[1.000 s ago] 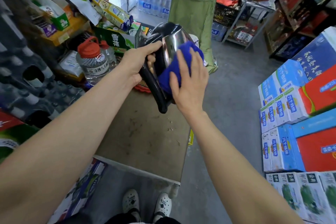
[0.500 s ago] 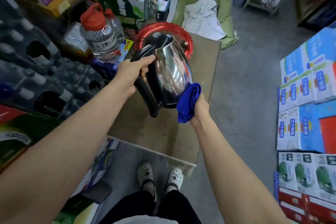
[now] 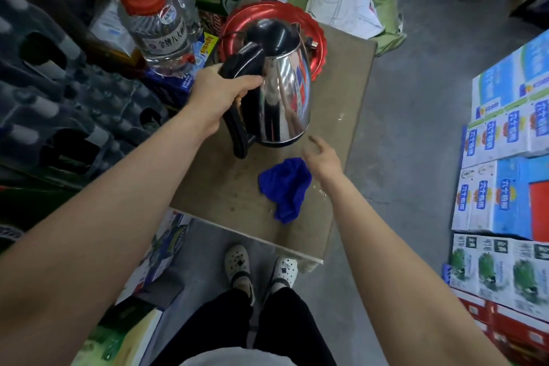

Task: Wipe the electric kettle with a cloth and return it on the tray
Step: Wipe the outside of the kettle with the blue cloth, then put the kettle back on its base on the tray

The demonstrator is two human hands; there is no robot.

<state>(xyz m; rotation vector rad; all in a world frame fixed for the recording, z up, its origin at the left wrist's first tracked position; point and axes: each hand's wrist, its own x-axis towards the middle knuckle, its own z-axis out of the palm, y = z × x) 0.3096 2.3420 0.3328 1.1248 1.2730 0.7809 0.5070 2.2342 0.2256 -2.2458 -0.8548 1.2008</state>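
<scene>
1. The left hand [image 3: 221, 92] is wrapped tight around the black handle of the electric kettle [image 3: 285, 98], holding it upright above the table [image 3: 214, 187].
2. The kettle hangs in front of the red tray [image 3: 319, 36], which lies at the far end of the table; whether its base touches the table cannot be told.
3. The right hand [image 3: 322, 159] is loose and empty, fingers spread, just below the kettle's base.
4. The blue cloth [image 3: 286, 187] lies crumpled on the table, nearer the person than the kettle and beside the right hand.
5. A large water bottle [image 3: 157, 21] with a red cap stands left of the kettle.
</scene>
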